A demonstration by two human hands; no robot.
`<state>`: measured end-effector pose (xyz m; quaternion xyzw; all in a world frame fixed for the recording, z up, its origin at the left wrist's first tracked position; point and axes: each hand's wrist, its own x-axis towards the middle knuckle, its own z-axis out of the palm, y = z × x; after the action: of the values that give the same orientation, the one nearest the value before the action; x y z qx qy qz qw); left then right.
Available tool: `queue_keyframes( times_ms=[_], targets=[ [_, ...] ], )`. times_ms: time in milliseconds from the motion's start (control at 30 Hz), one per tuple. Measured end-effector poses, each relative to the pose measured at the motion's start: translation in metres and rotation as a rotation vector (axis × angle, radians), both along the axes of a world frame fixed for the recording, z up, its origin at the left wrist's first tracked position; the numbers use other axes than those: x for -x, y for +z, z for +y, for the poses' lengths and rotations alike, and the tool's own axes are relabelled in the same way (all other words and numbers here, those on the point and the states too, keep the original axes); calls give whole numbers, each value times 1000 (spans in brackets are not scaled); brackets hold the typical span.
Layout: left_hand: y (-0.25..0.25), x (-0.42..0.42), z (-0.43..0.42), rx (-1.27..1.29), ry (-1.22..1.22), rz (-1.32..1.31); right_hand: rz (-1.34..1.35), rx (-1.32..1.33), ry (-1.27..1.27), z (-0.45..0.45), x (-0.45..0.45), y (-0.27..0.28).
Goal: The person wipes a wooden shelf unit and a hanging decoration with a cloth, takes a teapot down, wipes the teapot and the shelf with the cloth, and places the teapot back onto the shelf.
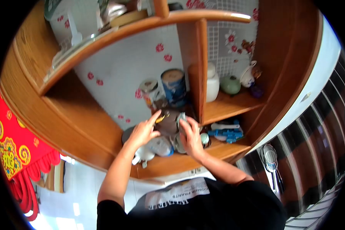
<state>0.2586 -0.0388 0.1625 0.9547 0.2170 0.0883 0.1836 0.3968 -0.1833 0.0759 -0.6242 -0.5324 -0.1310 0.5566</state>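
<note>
Both my hands are at a dark brown rounded object (168,122) on the lower shelf; its exact kind is unclear. My left hand (142,133) grips its left side, thumb and fingers apart around it, near a small yellow detail. At its right side, my right hand (192,140) has bent fingers closed on a small grey-blue piece (181,117), which looks like cloth or plastic. Just below the hands lies a translucent grey-white item with a blue edge (160,146). Behind the brown object stand a blue can (174,86) and a smaller printed can (151,93).
The curved wooden cabinet (202,69) has a divider right of my hands. Beyond it are a white bottle (212,85), a green vase (230,85) and blue plastic items (228,133). Badminton rackets (270,158) lie at right; a red fringed cloth (17,142) hangs left.
</note>
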Motion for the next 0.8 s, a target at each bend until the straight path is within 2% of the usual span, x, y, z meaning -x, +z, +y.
queue_keyframes(
  times_ms=[167,300,367,500,633,700,733,800],
  targets=[
    [0,-3,12,-27,-39,18,150,115,262,-28,-13,12],
    [0,-9,14,-32,-55,30,203,139,335,-48,-25,38],
    [-6,-13,18,-72,-121,-73,256,133,354,-57,-32,47],
    [1,-17,6,-7,-47,-12,548,79,432,-76,-45,64],
    [-4,-12,7,40,-44,-65,447,-82,439,-102,-66,118],
    [0,-5,6,-287,-88,-171,310,-210,396,-115,-78,148],
    [17,-1,-5,-257,9,-151,295,-269,405,-120,-85,159],
    [48,2,-17,-344,-2,-231,265,-363,387,-130,-93,179]
  ],
)
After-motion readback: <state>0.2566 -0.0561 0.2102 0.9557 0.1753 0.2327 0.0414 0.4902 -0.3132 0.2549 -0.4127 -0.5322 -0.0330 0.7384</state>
